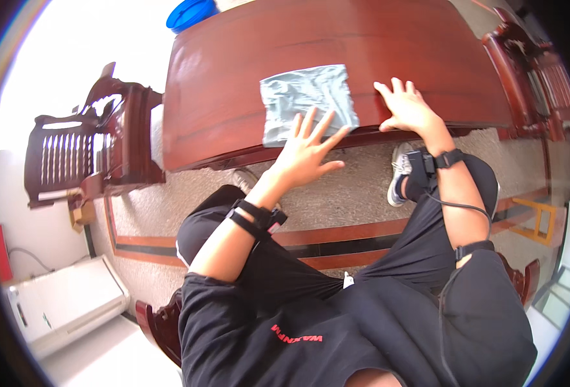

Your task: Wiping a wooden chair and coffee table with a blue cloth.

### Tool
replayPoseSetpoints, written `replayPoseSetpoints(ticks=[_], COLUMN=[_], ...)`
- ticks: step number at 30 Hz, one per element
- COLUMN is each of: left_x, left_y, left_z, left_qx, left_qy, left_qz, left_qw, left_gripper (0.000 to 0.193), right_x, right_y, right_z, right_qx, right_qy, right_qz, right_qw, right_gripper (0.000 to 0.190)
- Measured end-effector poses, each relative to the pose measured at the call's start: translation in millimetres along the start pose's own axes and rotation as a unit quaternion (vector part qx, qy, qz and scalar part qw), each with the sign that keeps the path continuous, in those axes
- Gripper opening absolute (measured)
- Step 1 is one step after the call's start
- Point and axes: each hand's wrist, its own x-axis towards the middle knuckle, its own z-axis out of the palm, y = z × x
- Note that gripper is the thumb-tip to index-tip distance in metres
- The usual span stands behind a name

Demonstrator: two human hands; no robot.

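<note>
A wrinkled, pale grey-blue cloth [304, 89] lies spread in a rough square at the near edge of a polished red-brown wooden table [217, 101]. Over its near part is my left hand [309, 150], fingers spread and holding nothing. The fingertips overlap the cloth in view; whether they press on it I cannot tell. To the right of the cloth, my right hand [408, 109] is at the table's near edge with its fingers apart and nothing in them. Both wrists wear black straps with small devices, and a cable runs up the right arm.
A blue plastic basin [190, 15] shows beyond the table's far left corner. Carved wooden chairs stand at the left [130, 130] and right [520, 82]. A white appliance [67, 302] is at lower left, a yellow frame [549, 225] at right. My knees are below the table's near edge.
</note>
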Motion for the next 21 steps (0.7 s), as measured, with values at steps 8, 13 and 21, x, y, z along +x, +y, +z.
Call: replayPoseSetpoints(ticks=[8,13,21], left_x=[0.2,3.2,5.1], left_y=[-8.5,-10.1,-12.8], left_z=[6.6,0.0,13.7], left_qx=[0.023,0.047,0.023], left_qy=[0.043,0.028,0.113], left_qz=[0.019,0.010,-0.034], left_qw=[0.999,0.998,0.993], left_gripper=[0.073,0.065,0.056], right_x=[-1.1,0.9,4.2], right_y=[-3.6,-6.0,-8.3], right_z=[-0.4,-4.8,-6.2], right_qx=[0.022,0.016,0.020], right_qy=[-0.040,-0.060,-0.078], right_qz=[0.038,0.052,0.069], right_qw=[0.998,0.997,0.994], right_gripper=[0.119,0.121,0.122])
